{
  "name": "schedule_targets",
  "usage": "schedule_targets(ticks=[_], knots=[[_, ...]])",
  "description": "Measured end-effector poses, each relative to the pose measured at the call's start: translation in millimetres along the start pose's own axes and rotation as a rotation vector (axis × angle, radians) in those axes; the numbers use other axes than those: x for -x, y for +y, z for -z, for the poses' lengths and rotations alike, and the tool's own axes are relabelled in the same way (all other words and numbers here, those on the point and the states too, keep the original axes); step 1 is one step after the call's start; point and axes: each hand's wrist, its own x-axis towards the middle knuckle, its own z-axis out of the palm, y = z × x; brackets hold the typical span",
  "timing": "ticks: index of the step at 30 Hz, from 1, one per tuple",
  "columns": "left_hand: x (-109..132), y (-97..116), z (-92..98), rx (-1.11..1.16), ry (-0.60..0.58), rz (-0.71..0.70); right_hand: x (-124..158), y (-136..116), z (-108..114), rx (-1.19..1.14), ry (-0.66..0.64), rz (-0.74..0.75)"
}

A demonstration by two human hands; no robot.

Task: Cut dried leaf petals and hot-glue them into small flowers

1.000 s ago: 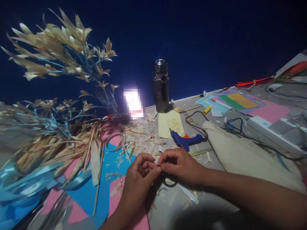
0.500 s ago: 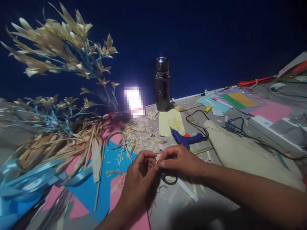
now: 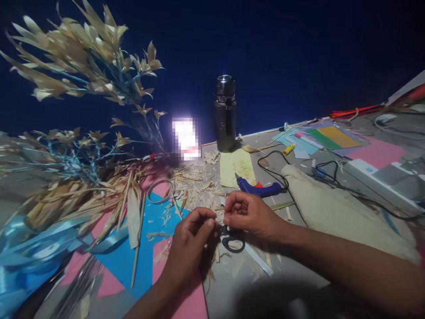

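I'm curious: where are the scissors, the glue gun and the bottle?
Scissors (image 3: pixel 225 242): head view, on the rim of a dark handle loop.
Glue gun (image 3: pixel 261 192): head view, on its blue body.
Bottle (image 3: pixel 222 123): head view, on its dark side.

The person's hands (image 3: pixel 190 241) (image 3: pixel 254 213) are bare, with slim fingers (image 3: pixel 201 212) (the forearms (image 3: pixel 332 254) are uncovered too).

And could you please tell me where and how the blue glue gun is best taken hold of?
Probably by the handle of the blue glue gun, from the right side, with the right hand wrapping around it: the gun lies with its handle pointing right, while the narrow nozzle points left and away, so this grip stays clear of the tip.
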Motion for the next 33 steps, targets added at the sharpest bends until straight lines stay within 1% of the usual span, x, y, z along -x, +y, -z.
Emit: schedule_targets(ticks=[1,3,6,9,12,14,17,21,24,26,30,33], knots=[[0,0,-0.6,0.081,-0.039,0.07,0,-1,0,-0.003,-0.001,0.012],[-1,-2,-1.0,0.146,-0.094,0.132,-1,-3,0,-0.01,-0.014,0.016],[-2,-6,1.0,0.088,-0.111,0.117,-1,-2,-1,-0.005,-0.033,0.019],[-5,-10,4.6,0.013,-0.129,0.082,0,-2,-2,-0.001,-0.022,0.025],[-6,-9,6.1,-0.099,-0.101,0.021,2,-3,-1,0.017,-0.051,-0.006],[-6,-6,5.1,-0.209,-0.056,-0.063,2,-3,0,0.034,-0.097,-0.035],[-4,2,2.2,-0.399,0.0,-0.27,2,-4,0,0.051,-0.117,-0.07],[-4,6,1.1,-0.581,-0.023,-0.589,0,-2,-1,0.028,-0.078,-0.136],[-5,4,2.9,-0.642,-0.03,-0.756,-1,0,-1,0.004,-0.121,-0.211],[-5,2,3.7,-0.676,-0.02,-0.793,-1,2,-1,0.011,-0.131,-0.237],[1,2,2.8,-0.687,0.079,-0.823,-2,1,-2,0.07,-0.08,-0.208],[5,3,1.6,-0.756,0.054,-0.861,-1,1,-2,0.093,-0.049,-0.168]])
